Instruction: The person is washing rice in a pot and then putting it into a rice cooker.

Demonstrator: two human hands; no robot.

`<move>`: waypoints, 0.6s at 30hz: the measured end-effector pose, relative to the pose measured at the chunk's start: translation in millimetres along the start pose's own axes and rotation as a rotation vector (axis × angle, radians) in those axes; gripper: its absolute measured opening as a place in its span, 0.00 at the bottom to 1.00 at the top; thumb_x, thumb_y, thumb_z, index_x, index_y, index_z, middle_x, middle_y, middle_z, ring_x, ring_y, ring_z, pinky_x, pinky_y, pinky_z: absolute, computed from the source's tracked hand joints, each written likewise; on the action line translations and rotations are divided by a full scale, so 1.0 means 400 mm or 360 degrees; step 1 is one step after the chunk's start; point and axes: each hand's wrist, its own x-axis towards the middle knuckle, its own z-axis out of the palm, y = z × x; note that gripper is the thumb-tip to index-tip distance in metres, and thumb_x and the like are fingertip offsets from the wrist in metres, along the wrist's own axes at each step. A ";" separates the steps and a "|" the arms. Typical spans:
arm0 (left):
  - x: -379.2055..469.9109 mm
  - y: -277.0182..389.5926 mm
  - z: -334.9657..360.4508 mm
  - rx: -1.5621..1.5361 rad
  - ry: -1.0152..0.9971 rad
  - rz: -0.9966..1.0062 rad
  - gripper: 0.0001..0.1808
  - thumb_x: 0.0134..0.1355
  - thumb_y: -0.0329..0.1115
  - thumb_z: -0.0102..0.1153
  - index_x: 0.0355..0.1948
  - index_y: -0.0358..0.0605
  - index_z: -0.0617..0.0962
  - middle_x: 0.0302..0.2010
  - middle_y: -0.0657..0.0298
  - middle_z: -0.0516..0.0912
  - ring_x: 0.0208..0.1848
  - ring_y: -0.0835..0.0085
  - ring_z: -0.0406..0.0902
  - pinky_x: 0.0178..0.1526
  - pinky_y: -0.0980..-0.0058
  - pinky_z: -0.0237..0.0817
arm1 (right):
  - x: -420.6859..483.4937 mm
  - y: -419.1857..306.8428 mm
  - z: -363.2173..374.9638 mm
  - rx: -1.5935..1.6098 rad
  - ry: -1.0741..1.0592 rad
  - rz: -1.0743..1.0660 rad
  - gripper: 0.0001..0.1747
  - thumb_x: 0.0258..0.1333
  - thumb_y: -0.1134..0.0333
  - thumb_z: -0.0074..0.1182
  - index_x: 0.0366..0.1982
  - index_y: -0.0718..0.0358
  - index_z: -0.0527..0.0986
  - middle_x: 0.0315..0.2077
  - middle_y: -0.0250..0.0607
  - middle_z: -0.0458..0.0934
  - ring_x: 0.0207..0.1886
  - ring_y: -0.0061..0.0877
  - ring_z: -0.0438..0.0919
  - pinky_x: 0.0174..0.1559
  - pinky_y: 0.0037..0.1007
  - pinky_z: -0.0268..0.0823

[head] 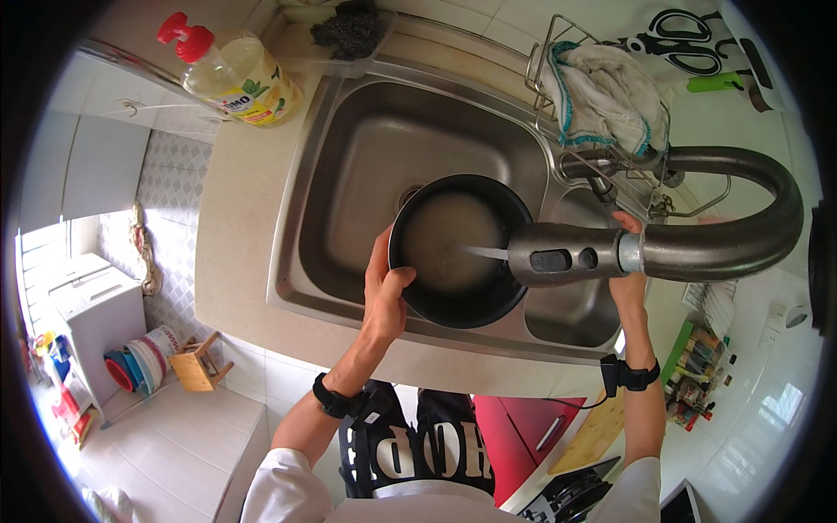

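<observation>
My left hand (386,291) grips the near left rim of a black round pot (469,317), thumb over the edge. Cloudy, whitish water (451,242) covers the pot's bottom. From the pull-out spray head of a dark metal faucet (569,255), a stream of water (484,252) runs into it. Partly hidden behind the faucet, my right hand (628,287) reaches up to the faucet's lever (605,189); its fingertips are at or near the lever, but the grip is covered. The pot is over the stainless steel double sink (366,144), between the large and small basins.
A dish-soap pump bottle (242,82) stands on the counter (239,216) at left. Behind the sink are a steel-wool scourer (346,33) in a tray and a cloth (598,98) on a wire rack. Kitchen scissors (680,42) hang at upper right. The curved faucet neck (778,202) arches at right.
</observation>
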 end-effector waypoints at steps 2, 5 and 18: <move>-0.002 0.002 0.001 -0.0017 -0.0011 0.0015 0.43 0.48 0.32 0.49 0.69 0.33 0.65 0.63 0.52 0.73 0.68 0.64 0.65 0.71 0.69 0.51 | -0.001 -0.005 0.003 0.0053 0.0009 0.0016 0.27 0.56 0.77 0.55 0.59 0.63 0.70 0.57 0.40 0.74 0.62 0.31 0.70 0.68 0.32 0.56; -0.005 0.005 -0.003 -0.0023 -0.0014 0.0012 0.43 0.48 0.32 0.49 0.69 0.33 0.64 0.63 0.52 0.73 0.68 0.64 0.65 0.71 0.68 0.52 | 0.006 -0.058 0.009 0.0110 0.0009 0.0051 0.28 0.56 0.77 0.56 0.59 0.63 0.70 0.56 0.42 0.74 0.61 0.32 0.71 0.67 0.33 0.57; -0.030 -0.010 -0.027 0.0256 -0.0048 -0.0017 0.43 0.49 0.33 0.49 0.70 0.34 0.64 0.64 0.53 0.72 0.67 0.64 0.67 0.71 0.68 0.54 | -0.042 -0.469 0.057 0.0272 -0.0838 -0.0828 0.20 0.55 0.73 0.59 0.52 0.63 0.78 0.52 0.46 0.78 0.56 0.41 0.76 0.58 0.43 0.68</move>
